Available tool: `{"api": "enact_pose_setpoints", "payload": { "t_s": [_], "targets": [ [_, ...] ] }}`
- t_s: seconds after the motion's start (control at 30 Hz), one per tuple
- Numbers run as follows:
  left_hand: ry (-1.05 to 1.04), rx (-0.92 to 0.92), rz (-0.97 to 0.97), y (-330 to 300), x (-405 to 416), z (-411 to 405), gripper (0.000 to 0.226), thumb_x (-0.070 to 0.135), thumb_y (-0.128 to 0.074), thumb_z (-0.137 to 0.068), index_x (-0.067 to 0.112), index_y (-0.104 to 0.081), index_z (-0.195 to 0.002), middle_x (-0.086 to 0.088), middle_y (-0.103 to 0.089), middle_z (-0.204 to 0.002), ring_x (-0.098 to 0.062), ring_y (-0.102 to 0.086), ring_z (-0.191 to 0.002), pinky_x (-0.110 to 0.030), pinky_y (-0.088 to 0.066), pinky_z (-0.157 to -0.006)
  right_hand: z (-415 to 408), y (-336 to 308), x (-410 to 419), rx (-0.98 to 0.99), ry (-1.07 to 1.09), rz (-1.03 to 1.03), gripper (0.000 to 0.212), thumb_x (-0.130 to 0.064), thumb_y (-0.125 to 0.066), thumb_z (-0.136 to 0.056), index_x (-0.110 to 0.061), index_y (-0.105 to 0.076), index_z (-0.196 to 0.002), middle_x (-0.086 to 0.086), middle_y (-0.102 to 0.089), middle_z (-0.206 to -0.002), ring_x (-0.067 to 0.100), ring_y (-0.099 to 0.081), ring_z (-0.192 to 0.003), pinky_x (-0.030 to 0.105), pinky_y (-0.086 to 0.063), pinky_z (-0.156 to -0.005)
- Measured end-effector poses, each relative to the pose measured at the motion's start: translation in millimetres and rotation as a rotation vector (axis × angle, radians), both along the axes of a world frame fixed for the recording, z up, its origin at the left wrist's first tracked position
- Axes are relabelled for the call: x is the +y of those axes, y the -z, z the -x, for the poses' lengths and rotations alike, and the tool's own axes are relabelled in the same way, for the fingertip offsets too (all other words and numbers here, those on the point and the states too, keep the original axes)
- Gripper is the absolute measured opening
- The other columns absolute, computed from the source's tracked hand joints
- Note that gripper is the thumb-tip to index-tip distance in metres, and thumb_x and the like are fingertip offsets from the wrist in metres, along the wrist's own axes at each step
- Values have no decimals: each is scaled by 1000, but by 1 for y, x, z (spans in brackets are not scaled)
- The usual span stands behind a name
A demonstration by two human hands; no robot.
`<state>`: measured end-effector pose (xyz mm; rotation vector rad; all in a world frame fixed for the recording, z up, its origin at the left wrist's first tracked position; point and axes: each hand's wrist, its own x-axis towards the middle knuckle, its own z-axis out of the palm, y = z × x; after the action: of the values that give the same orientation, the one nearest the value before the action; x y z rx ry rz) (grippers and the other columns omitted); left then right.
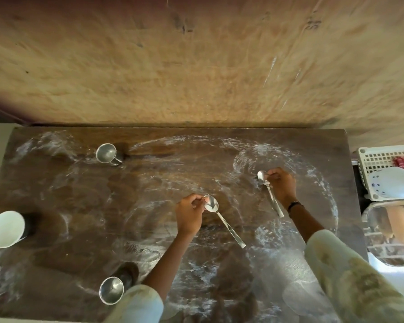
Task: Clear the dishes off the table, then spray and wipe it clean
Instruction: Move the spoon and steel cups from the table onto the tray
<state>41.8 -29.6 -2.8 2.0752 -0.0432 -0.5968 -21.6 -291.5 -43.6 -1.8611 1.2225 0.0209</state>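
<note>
Nearest, a steel cup [111, 290] stands at the table's [79, 229] front edge, just left of the left sleeve [138, 304]. The dark wooden top is smeared all over with white streaks. Left of that, a white cup [7, 229] stands by the left edge. Mid-table, the left hand [189, 214] pinches one spoon [222, 219] by the rim of its bowl, its handle pointing toward the person and to the right. A little farther and to the right, the right hand [280, 184] grips a second spoon [269, 193] near its bowl, handle slanting back the same way. Farther left, a steel mug [108, 154] stands near the wall [196, 66]. A white basket [387, 169] sits beyond the right edge.
</note>
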Motion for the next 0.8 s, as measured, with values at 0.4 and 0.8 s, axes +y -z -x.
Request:
{"api": "enact_pose_setpoints", "payload": {
  "t_s": [0.4, 0.8],
  "targets": [
    [23, -34, 108, -88, -48, 56, 10, 16, -71, -81, 8, -75, -76, -2, -71, -65, -24, -69, -63, -49, -57, -65, 55, -152, 77, -359, -271, -139, 13, -10, -81, -73, -21, -74, -74, -6, -74, -72, 7, -71, -67, 29, -60, -64],
    [-83, -55, 224, -181, -97, 183, 17, 6, -59, -89, -2, -70, -99, -12, -72, -86, -22, -71, -76, -29, -60, -69, 173, -218, 29, -382, -275, -73, 8, -13, -81, -73, -19, -76, -75, -8, -73, -72, 2, -68, -66, 17, -54, -64]
  ]
}}
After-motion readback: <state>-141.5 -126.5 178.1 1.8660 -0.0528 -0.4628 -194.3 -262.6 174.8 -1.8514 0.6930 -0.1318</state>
